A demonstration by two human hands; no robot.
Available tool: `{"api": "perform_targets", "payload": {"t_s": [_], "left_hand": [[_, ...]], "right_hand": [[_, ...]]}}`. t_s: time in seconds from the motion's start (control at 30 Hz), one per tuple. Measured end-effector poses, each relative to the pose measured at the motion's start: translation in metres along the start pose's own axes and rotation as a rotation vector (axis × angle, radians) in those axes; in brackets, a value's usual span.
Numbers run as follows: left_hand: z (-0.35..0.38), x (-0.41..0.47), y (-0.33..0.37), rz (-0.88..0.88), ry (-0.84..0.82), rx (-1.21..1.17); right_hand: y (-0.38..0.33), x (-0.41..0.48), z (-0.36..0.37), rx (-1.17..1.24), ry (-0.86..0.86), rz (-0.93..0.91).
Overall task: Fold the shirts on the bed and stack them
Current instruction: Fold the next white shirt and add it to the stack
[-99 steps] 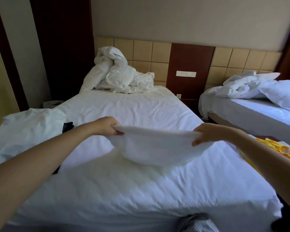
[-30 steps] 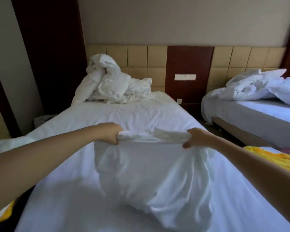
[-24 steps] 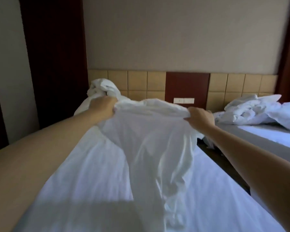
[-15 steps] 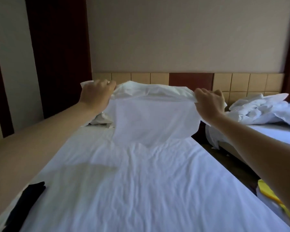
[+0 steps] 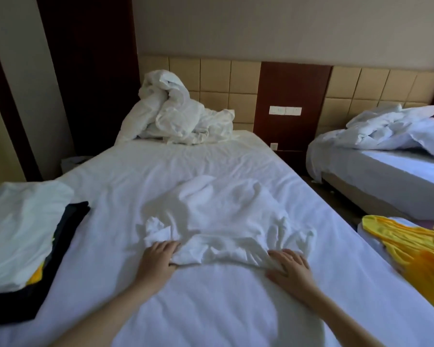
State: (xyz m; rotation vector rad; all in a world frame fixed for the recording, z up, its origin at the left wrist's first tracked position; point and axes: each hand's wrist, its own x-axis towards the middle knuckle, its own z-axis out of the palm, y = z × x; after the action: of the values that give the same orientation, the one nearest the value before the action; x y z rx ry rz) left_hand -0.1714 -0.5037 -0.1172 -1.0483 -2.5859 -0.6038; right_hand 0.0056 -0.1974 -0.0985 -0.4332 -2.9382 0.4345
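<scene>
White sheeting covers the bed, with a duvet heaped at 12 o'clock. A white shirt is laid rumpled at the centre, its near hem drawn towards 6 o'clock. The hem is held at 7 o'clock by the left hand, where cloth appears to be pinched between the thumb and nearly straight fingers. At 5 o'clock it is pressed down by the right hand, whose fingers are spread flat with nothing gripped. A stack of folded pieces, white on top with a dark garment beneath, is seen at 9 o'clock, and a yellow garment at 3 o'clock. Several failures can be foreseen. The shirt's body is puffed and creased, so if a fold is made before it is smoothed, wrinkles would probably be locked in and a lumpy packet produced. One sleeve is bunched just beyond the left hand; if it is not pulled out, it could be trapped inside the fold. Edges are hard to read with white cloth on a white sheet, so the sides might be folded unevenly, or sheet gathered up with shirt. The stack appears to lie close to the bed's edge and looks slanted, so it could be tipped off by a careless placement.
</scene>
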Motion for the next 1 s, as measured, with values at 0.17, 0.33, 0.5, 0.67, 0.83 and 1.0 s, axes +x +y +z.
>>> {"api": "perform_targets", "payload": {"t_s": [0.17, 0.33, 0.5, 0.67, 0.83, 1.0], "left_hand": [[-0.007, -0.008, 0.005, 0.053, 0.119, -0.089], [-0.015, -0.022, 0.009, 0.195, 0.039, -0.177], [-0.026, -0.038, 0.005, 0.24, -0.015, -0.127], [-0.05, -0.046, 0.008, 0.372, 0.036, 0.0], [-0.047, -0.084, 0.014, 0.457, 0.021, 0.055], [-0.05, -0.102, 0.026, 0.242, -0.005, -0.072]], "right_hand": [[-0.003, -0.002, 0.005, 0.236, 0.219, 0.095], [-0.018, -0.001, -0.007, -0.094, 0.125, 0.058], [-0.005, -0.022, -0.012, 0.024, 0.331, -0.233], [0.004, -0.059, -0.018, -0.041, 0.276, -0.394], [0.001, -0.093, -0.01, -0.12, 0.294, -0.497], [-0.007, -0.116, 0.003, -0.264, 0.289, -0.53]]}}
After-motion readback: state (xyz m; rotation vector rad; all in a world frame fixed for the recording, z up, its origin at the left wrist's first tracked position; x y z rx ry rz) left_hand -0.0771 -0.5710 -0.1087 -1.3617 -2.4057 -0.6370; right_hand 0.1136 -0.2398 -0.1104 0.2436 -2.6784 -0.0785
